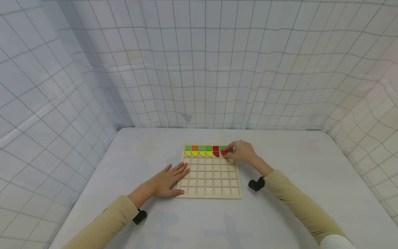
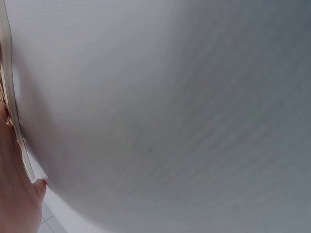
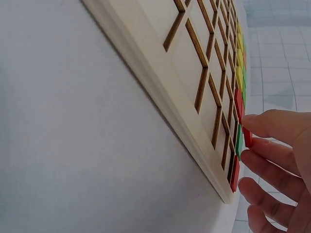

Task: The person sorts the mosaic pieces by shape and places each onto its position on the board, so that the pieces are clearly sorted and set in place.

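Note:
A pale wooden grid board (image 1: 205, 175) lies on the table. Along its top row sit square tiles: green (image 1: 188, 148), orange (image 1: 195, 148) and red (image 1: 216, 148) among them. Yellow quarter-circle pieces (image 1: 202, 154) fill the left part of the second row, followed by a red quarter-circle piece (image 1: 216, 154). My right hand (image 1: 244, 151) pinches another red piece (image 3: 248, 134) between thumb and index finger, over the sixth cell of that row. With fingers spread, my left hand (image 1: 166, 181) rests on the board's left edge, its thumb by the lower left corner.
The board stands on a white-covered table (image 1: 280, 221). Behind it and at both sides rise white walls (image 1: 214, 76) with dark grid lines. Black wrist devices show under the left (image 1: 140, 217) and right (image 1: 256, 184) forearms.

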A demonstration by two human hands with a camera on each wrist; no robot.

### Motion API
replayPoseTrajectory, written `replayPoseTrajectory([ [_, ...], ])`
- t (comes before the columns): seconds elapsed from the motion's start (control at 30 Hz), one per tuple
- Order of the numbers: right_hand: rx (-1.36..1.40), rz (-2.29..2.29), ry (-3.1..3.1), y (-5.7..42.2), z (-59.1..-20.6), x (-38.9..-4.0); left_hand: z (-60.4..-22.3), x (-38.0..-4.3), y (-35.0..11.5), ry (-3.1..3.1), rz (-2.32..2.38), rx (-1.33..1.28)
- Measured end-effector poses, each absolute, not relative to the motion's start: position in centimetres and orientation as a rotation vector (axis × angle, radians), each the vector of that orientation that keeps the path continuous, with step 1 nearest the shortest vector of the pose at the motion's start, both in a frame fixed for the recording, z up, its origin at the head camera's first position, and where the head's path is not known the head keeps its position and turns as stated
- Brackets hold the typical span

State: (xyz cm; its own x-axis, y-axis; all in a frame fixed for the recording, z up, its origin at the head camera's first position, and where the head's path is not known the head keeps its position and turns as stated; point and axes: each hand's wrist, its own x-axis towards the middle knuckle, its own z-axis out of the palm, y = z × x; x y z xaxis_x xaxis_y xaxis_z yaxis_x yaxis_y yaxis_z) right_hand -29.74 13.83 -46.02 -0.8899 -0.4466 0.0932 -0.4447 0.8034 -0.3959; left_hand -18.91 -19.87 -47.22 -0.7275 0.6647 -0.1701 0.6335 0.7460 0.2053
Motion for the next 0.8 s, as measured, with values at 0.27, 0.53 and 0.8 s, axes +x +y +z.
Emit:
replayPoseTrajectory([
  [0.27, -0.723, -0.662, 2.948, 13.35, -46.42, -29.63, -47.13, -18.36, -19.87, 2.721, 0.224, 1.031],
  [0.53, -0.719, -0.643, 2.976, 13.48, -46.99, -29.87, -46.96, -18.37, -19.83, 2.722, 0.192, 1.014],
  [0.8, -0.733, -0.647, 2.990, 13.66, -46.92, -29.91, -46.94, -18.60, -19.77, 2.719, 0.173, 1.005],
])
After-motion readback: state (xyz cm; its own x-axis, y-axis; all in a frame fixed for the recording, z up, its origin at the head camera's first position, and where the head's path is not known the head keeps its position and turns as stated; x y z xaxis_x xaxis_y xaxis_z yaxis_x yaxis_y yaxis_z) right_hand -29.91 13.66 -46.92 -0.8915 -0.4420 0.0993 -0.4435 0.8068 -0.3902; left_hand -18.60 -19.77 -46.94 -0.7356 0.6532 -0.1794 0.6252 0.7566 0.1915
